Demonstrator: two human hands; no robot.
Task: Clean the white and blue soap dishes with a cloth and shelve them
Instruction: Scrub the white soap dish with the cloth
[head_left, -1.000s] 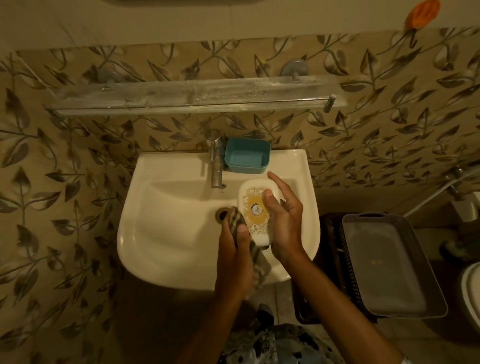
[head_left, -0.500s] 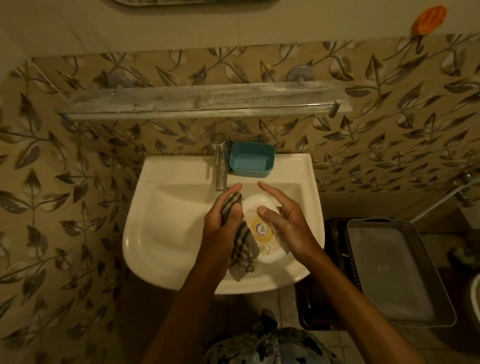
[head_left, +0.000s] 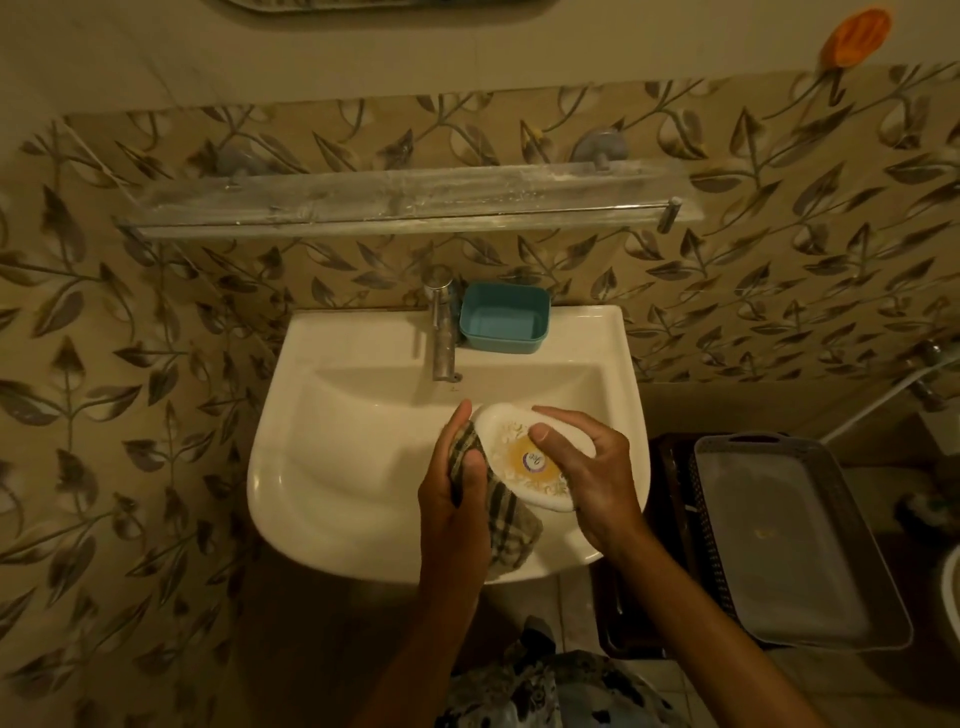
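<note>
**White dish mid-wipe over the basin, blue dish waiting**

Over the last second the left hand (head_left: 452, 499) has run the checked cloth (head_left: 506, 522) up the white soap dish (head_left: 511, 449) to its far end and brought it back down. It now sits against the dish's left edge. That looks like scrubbing strokes on the first dish, so the task seems to be in its early part.

The right hand (head_left: 592, 483) holds the white dish tilted above the sink (head_left: 322, 345), with the thumb pressed on the patterned, labelled face and the fingers curled round the far rim. The left hand's fingers and thumb are wrapped round the bunched cloth, whose loose end hangs toward the sink's front rim.

The blue soap dish (head_left: 504, 325) stands untouched on the sink's back ledge, just beside the tap (head_left: 442, 338). The glass shelf (head_left: 405, 202) above holds neither dish.
</note>
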